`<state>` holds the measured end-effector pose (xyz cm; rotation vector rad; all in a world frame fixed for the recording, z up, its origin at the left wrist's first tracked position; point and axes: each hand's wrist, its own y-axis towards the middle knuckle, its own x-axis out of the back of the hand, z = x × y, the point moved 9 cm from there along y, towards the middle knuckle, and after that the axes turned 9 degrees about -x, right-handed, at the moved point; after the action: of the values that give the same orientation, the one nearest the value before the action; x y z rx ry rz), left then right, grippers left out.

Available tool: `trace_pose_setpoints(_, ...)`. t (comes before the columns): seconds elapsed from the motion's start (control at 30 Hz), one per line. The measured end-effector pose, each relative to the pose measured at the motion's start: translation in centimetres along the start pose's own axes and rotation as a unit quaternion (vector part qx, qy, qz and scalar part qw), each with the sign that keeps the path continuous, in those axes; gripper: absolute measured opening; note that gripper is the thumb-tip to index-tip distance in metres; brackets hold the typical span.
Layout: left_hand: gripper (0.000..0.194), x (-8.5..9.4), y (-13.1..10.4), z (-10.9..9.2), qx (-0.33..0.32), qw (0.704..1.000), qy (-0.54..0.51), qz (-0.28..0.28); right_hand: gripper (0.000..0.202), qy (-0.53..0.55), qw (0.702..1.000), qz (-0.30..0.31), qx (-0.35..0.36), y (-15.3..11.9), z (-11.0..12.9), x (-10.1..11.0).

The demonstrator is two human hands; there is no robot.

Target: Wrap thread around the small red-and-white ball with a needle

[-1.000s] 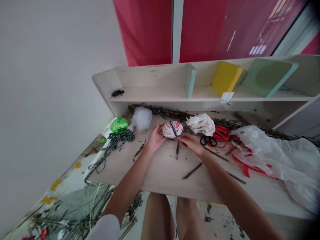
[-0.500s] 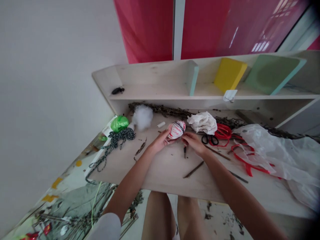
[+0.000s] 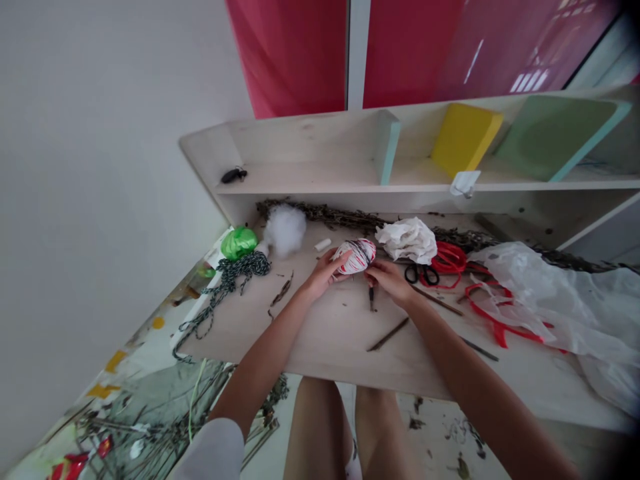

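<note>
My left hand [image 3: 323, 275] is wrapped round an egg-shaped bundle [image 3: 356, 256], white with red and dark strands wound about it. The thumb lies along its near left side. My right hand [image 3: 387, 279] is at the bundle's lower right edge with its fingers pinched together. What is between those fingertips is hidden. Just below them a short dark stick-like piece [image 3: 371, 298] shows; I cannot tell whether it is held or lies on the desk. Black-handled scissors [image 3: 421, 274] lie right of my right hand, beside a coil of red ribbon [image 3: 449, 259].
Crumpled white paper [image 3: 407, 240], white fluff [image 3: 286, 230], a green ribbon ball [image 3: 239, 243] and dark speckled cord [image 3: 225, 283] lie on the desk [image 3: 320, 347]. Clear plastic sheeting [image 3: 565, 287] spreads at right. Dried stems [image 3: 330, 217] run along the back, below a shelf [image 3: 300, 179].
The bundle has shifted slightly to the right and turned a little in my left hand. My right hand stays close to its lower edge. The view has moved slightly.
</note>
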<state>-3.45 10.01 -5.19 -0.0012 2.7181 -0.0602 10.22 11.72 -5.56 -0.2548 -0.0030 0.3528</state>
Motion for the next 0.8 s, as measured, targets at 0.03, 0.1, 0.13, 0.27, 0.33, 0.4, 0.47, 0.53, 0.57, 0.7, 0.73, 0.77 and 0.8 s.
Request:
trace_pose_setpoints(0.03,0.048,0.00,0.00,-0.01,0.000,1.000,0.001,-0.001,0.014,-0.004,1.000,0.001,0.001,0.01,0.00,0.00)
trace_pose_setpoints(0.1,0.049,-0.02,0.03,0.02,0.000,1.000,0.000,-0.002,0.014,-0.006,1.000,0.003,0.000,0.02,-0.02,0.01)
trace_pose_setpoints(0.13,0.049,-0.05,0.05,0.02,-0.001,1.000,-0.002,-0.001,0.014,-0.004,1.000,0.004,-0.001,0.03,-0.03,-0.01)
trace_pose_setpoints(0.27,0.053,-0.19,0.00,-0.13,-0.009,1.000,-0.003,0.000,0.016,0.004,1.000,0.002,-0.002,0.08,-0.05,0.07)
trace_pose_setpoints(0.33,0.054,-0.31,-0.11,-0.20,-0.008,1.000,0.001,-0.003,0.016,0.008,1.000,-0.001,-0.005,0.14,-0.11,0.13)
trace_pose_setpoints(0.4,0.055,-0.40,-0.20,-0.32,-0.008,1.000,0.006,-0.009,0.015,0.013,1.000,-0.005,-0.009,0.21,-0.21,0.18)
trace_pose_setpoints(0.47,0.055,-0.45,-0.19,-0.45,-0.010,1.000,0.012,-0.015,0.015,0.013,1.000,-0.008,-0.011,0.26,-0.27,0.19)
trace_pose_setpoints(0.53,0.054,-0.40,-0.08,-0.52,-0.011,1.000,0.017,-0.022,0.015,0.005,1.000,-0.010,-0.006,0.24,-0.19,0.14)
trace_pose_setpoints(0.57,0.053,-0.39,0.00,-0.51,-0.011,1.000,0.018,-0.022,0.015,0.000,1.000,-0.012,0.000,0.20,-0.08,0.11)
trace_pose_setpoints(0.7,0.053,-0.18,0.23,-0.24,-0.006,1.000,0.008,-0.024,0.016,-0.011,1.000,-0.023,0.018,-0.08,0.31,0.00)
trace_pose_setpoints(0.73,0.053,-0.07,0.24,-0.23,-0.009,1.000,0.006,-0.027,0.017,-0.011,0.999,-0.024,0.019,-0.13,0.35,-0.04)
trace_pose_setpoints(0.77,0.052,0.03,0.25,-0.23,-0.011,0.999,0.005,-0.029,0.019,-0.012,1.000,-0.022,0.019,-0.14,0.36,-0.12)
trace_pose_setpoints(0.8,0.051,0.05,0.23,-0.19,-0.012,1.000,0.001,-0.028,0.022,-0.012,1.000,-0.019,0.017,-0.14,0.34,-0.17)
